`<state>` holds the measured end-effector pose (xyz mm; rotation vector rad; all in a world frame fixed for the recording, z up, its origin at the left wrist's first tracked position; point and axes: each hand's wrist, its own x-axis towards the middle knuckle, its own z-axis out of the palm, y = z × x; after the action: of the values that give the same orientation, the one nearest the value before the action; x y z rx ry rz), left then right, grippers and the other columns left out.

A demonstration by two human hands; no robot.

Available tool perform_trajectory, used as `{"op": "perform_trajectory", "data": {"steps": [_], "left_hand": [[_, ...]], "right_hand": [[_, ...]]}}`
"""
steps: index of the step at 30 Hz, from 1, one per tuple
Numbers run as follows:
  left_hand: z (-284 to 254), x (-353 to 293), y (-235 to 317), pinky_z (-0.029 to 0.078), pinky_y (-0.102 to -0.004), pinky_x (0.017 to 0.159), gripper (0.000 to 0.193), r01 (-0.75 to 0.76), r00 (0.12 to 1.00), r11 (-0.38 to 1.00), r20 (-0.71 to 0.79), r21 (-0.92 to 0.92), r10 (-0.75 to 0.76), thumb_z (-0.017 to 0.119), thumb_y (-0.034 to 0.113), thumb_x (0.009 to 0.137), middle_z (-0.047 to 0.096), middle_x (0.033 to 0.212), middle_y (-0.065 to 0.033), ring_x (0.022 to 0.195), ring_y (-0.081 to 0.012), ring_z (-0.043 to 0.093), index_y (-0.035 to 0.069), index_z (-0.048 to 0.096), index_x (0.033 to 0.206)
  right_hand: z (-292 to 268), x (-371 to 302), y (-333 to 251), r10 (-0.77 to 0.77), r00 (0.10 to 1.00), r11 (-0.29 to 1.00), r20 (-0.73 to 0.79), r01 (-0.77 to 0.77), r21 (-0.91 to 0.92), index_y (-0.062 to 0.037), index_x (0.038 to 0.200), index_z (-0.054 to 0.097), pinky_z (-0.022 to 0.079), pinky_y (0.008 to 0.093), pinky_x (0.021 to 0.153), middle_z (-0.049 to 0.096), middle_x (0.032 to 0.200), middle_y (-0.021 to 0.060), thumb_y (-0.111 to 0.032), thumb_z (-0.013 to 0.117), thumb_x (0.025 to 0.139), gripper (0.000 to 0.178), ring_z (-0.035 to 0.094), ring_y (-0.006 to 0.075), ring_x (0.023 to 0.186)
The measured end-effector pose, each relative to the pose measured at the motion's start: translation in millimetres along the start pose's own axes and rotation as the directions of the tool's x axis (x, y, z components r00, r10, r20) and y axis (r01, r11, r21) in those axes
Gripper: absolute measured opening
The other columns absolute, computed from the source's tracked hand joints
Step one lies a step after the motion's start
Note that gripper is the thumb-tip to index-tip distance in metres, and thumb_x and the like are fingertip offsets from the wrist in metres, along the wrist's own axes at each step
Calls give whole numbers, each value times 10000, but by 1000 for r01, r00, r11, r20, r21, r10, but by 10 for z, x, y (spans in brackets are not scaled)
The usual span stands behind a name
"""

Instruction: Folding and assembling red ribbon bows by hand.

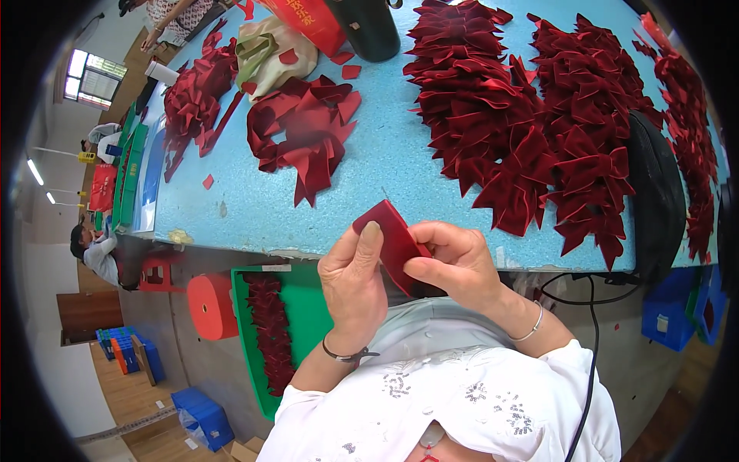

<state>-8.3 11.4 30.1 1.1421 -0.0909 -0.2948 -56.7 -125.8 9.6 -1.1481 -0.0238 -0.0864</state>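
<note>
Together, left hand [352, 279] and right hand [459, 266] pinch a folded dark-red ribbon [394, 240] at the near edge of a blue table [377, 146]; farther off, loose red ribbons [314, 158] lie left, rows of bows [481, 115] right.

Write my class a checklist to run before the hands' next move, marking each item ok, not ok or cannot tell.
1. Left hand holding the dark red velvet ribbon piece: ok.
2. Right hand at the piece's right edge: ok.
3. Anything else inside the right grip: cannot tell, hidden.
4. Dark red velvet bows clear of both hands: ok.
5. Loose dark red ribbon heap laid out neatly: not ok, tangled.
6. Thin black cable clear of both hands: ok.
</note>
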Motion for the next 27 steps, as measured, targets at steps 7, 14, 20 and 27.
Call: {"op": "perform_trajectory", "data": {"steps": [7,14,20,27], "left_hand": [[-169,75,-11,469,-281,810,221,-11,994,994,107,112,-1,501,189,953,640,973,-87,855,-142,592,-2,601,1000],[-398,255,156,491,-340,842,389,430,866,902,294,-27,-404,537,254,933,615,1046,-131,884,-175,613,-53,518,1171],[-485,332,102,503,-326,826,365,624,709,780,385,47,-591,563,215,919,624,1041,-127,885,-169,621,-66,538,1149],[-412,278,267,496,-252,764,174,308,861,866,271,393,-429,677,29,801,672,897,-105,809,-133,623,-42,672,960]], "right_hand": [[-90,33,8,48,992,999,-118,-50,-10,41,838,607,408,205,601,605,805,38,-37,640,806,90,512,69,708],[-210,37,68,-27,999,998,22,28,-62,30,794,590,376,209,564,592,770,50,6,626,772,48,491,76,680],[-202,40,39,9,990,998,141,-1,-57,21,767,582,362,222,526,587,744,45,-7,642,748,69,486,70,658],[-196,98,-36,-21,976,879,215,120,-461,17,727,569,369,233,493,592,700,58,-52,672,737,125,490,91,579]]}}
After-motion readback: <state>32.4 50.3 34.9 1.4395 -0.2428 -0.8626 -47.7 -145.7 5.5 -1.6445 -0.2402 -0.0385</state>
